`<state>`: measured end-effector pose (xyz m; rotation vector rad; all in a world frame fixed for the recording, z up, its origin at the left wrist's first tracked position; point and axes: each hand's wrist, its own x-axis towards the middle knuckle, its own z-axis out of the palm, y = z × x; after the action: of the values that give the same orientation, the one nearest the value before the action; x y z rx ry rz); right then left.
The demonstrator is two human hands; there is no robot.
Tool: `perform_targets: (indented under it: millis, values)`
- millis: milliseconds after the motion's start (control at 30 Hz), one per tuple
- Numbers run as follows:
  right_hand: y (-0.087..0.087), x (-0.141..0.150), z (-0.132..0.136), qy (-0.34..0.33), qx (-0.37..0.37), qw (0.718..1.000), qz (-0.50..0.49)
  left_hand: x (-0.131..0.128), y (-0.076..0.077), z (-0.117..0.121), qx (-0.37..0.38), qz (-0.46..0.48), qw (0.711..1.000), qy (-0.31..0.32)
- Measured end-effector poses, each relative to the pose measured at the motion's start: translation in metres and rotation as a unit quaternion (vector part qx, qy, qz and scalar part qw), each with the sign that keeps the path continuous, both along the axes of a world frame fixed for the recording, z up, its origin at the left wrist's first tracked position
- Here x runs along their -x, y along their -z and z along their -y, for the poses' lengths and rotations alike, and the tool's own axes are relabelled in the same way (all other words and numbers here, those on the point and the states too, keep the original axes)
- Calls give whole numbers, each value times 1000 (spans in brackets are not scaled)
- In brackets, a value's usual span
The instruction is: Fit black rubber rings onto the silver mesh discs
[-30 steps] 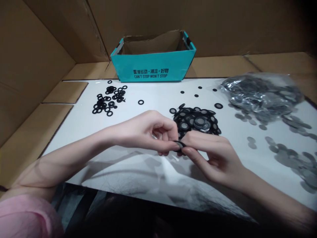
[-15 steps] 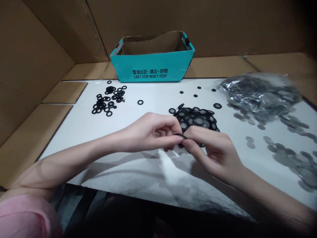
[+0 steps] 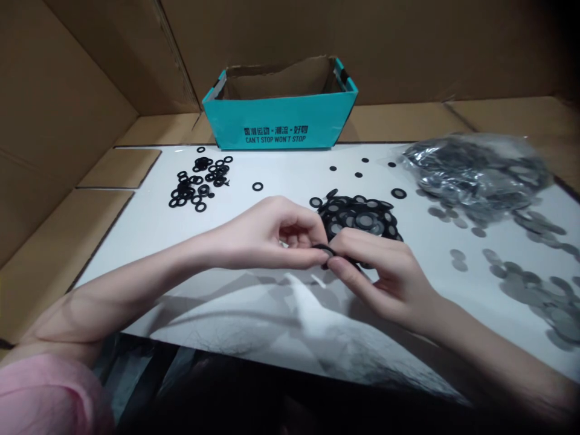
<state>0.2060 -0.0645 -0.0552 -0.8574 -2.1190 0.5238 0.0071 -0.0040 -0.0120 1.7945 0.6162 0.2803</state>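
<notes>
White tabletop (image 3: 290, 166) spreads across the middle of the head camera's view, with brown cardboard walls (image 3: 90, 66) rising behind it and at the left. Just below the centre of the frame, two bare hands meet over a small black ring (image 3: 323, 246) with a grey middle, tilted up off the table. The left hand (image 3: 290, 235), reaching in from the lower left, pinches the ring's left side between thumb and curled fingers, the thumb across the near face. The right hand (image 3: 389, 272), from the lower right, pinches the ring's right side between thumb and forefinger; the other fingers' hold is hidden. Directly behind the hands, right of centre, lies a heap of black rings with grey centres (image 3: 365, 219), partly covered by the right hand. Open black rings (image 3: 203, 190) are scattered at the left of the table, with a lone ring (image 3: 254, 186) nearer the middle. Four small black discs (image 3: 358, 175) lie beyond the heap. At the right, a clear plastic bag (image 3: 480, 175) holds grey pieces, and loose grey discs (image 3: 523, 290) spread below it. Turquoise box (image 3: 278, 118), open-topped and lettered "CAN'T STOP WON'T STOP", stands at upper centre. Pink sleeve (image 3: 54, 389) fills the lower left corner.
</notes>
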Motion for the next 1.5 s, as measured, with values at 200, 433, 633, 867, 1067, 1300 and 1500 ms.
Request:
perform_targets:
  millis: [200,433,633,867,1067,1300,1500]
  values:
    - [-3,2,3,0,60,997,-49,-4,-1,8,69,41,997,-2]
    - [-1,9,8,8,48,995,-82,0,-7,1,51,-9,998,27]
    - [-1,2,1,-4,-8,1000,-14,0,-2,2,-19,-12,999,23]
    - [-1,6,6,8,1,999,-46,-1,-7,3,-10,-33,998,53]
    - [3,13,9,77,-29,994,-74,0,-1,3,-11,-11,1000,12]
    - [1,8,6,73,-22,996,-54,-5,8,7,77,54,995,-21]
    - [-2,9,8,72,-18,996,-54,-6,4,6,54,16,998,-15]
